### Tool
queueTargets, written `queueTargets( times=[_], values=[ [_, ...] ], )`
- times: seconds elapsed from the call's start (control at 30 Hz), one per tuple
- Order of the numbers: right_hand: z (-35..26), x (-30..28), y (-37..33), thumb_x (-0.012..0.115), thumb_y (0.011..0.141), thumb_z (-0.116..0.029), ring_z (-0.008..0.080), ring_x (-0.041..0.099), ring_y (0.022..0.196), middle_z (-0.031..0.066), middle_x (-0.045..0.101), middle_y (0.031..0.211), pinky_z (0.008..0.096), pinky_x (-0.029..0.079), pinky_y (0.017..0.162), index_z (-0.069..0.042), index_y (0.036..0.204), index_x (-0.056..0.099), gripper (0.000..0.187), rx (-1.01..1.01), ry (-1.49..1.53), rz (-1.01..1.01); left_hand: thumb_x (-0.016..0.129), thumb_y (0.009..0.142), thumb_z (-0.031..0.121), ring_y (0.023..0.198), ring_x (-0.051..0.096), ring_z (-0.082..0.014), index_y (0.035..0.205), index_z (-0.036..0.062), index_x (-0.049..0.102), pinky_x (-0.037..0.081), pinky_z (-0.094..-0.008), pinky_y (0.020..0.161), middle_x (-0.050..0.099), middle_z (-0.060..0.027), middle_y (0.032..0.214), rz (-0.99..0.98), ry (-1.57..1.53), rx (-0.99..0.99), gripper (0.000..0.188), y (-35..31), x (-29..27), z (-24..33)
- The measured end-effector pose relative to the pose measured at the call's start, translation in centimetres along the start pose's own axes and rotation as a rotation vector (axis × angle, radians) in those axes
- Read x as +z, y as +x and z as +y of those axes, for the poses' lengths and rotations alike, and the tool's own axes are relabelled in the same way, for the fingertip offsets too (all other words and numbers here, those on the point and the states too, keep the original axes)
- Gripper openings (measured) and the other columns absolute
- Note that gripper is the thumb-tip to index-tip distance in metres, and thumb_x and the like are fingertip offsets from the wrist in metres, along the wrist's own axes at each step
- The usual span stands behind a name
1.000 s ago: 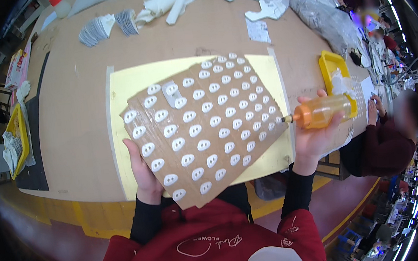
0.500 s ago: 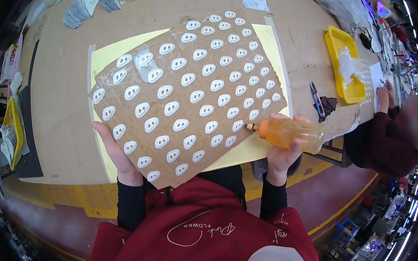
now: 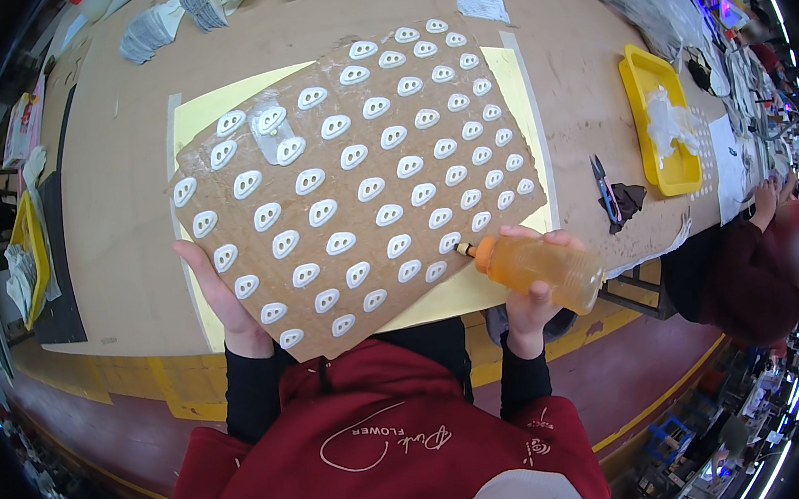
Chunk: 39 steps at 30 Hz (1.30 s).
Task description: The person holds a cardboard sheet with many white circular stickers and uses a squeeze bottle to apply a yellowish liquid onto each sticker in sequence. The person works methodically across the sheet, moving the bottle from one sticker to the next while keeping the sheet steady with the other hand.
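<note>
A brown cardboard sheet (image 3: 379,268) tilts in front of me, dotted with rows of small white rounded pieces (image 3: 322,212), each with two holes. My left hand (image 3: 226,303) grips its left edge, thumb along the side and the other fingers hidden underneath. In my right hand (image 3: 530,309) lies a clear squeeze bottle (image 3: 549,270) of amber liquid with an orange cap. Its dark, narrow nozzle (image 3: 465,249) points left, at a white piece near the sheet's lower right edge; whether it touches cannot be told. One clear patch with two pieces sits at the upper left.
Beneath the cardboard is a pale yellow sheet (image 3: 522,110) taped to the table. To the right lie snips (image 3: 605,189) on a dark scrap and a yellow tray (image 3: 640,114) with white plastic. Stacked grey-white pieces (image 3: 150,32) sit far left. A co-worker (image 3: 753,266) works at right.
The bottle has moved left, bringing its nozzle over a white piece near the edge. The cardboard has shifted slightly left. The co-worker's hands have moved right.
</note>
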State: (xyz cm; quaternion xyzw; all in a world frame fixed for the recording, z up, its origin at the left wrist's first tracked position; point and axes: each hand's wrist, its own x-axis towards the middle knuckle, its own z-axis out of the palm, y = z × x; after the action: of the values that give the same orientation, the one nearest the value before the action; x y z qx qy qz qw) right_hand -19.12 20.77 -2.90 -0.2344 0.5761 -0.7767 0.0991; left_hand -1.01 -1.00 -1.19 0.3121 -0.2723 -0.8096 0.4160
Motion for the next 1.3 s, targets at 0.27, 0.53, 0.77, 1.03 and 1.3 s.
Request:
queueTargets(
  times=[0.27, 0.53, 0.77, 1.03, 1.3],
  values=[
    [0.0, 0.4, -0.9, 0.078, 0.067, -0.044, 0.0302, 0.059, 0.097, 0.0272, 0.058, 0.105, 0.0362, 0.05, 0.078, -0.008, 0.109, 0.035, 0.07, -0.039, -0.005, -0.08, 0.026, 0.091, 0.059, 0.116, 0.046, -0.025, 0.136, 0.0064, 0.028, 0.042, -0.0392, 0.095, 0.041, -0.0126, 0.131, -0.003, -0.006, -0.011, 0.07, 0.0, -0.4, 0.0],
    [-0.2, 0.8, -1.3, 0.079, 0.066, -0.041, 0.0303, 0.058, 0.097, 0.0278, 0.056, 0.111, 0.0351, 0.05, 0.079, -0.008, 0.111, 0.036, 0.07, -0.104, -0.042, -0.153, 0.024, 0.092, 0.058, 0.117, 0.046, -0.0241, 0.137, 0.0073, 0.026, 0.042, -0.0383, 0.095, 0.041, -0.0117, 0.132, -0.029, -0.026, -0.023, 0.068, -0.1, -0.6, 0.1],
    [-0.4, 1.5, -0.6, 0.079, 0.066, -0.041, 0.0306, 0.058, 0.098, 0.027, 0.055, 0.112, 0.0355, 0.05, 0.079, -0.009, 0.111, 0.036, 0.071, -0.143, -0.128, -0.162, 0.023, 0.092, 0.058, 0.117, 0.045, -0.0242, 0.137, 0.0073, 0.026, 0.041, -0.0387, 0.096, 0.041, -0.0117, 0.132, -0.053, -0.02, 0.009, 0.068, -0.2, -0.5, 0.1],
    [-1.0, 1.6, -0.6, 0.079, 0.067, -0.039, 0.0297, 0.057, 0.099, 0.0261, 0.056, 0.111, 0.0353, 0.05, 0.079, -0.008, 0.111, 0.037, 0.069, -0.104, -0.104, -0.179, 0.026, 0.092, 0.057, 0.117, 0.046, -0.0263, 0.137, 0.0064, 0.027, 0.042, -0.0409, 0.095, 0.04, -0.0131, 0.133, -0.049, -0.044, 0.01, 0.067, -0.2, -0.5, 0.0],
    [-1.3, 1.7, -0.5, 0.08, 0.066, -0.038, 0.0291, 0.057, 0.099, 0.025, 0.057, 0.11, 0.0351, 0.049, 0.08, -0.007, 0.111, 0.037, 0.069, -0.122, -0.175, -0.19, 0.025, 0.093, 0.056, 0.118, 0.045, -0.0271, 0.137, 0.007, 0.026, 0.042, -0.0416, 0.096, 0.039, -0.0135, 0.134, -0.059, -0.037, 0.015, 0.066, -0.3, -0.2, 0.2]
  ],
)
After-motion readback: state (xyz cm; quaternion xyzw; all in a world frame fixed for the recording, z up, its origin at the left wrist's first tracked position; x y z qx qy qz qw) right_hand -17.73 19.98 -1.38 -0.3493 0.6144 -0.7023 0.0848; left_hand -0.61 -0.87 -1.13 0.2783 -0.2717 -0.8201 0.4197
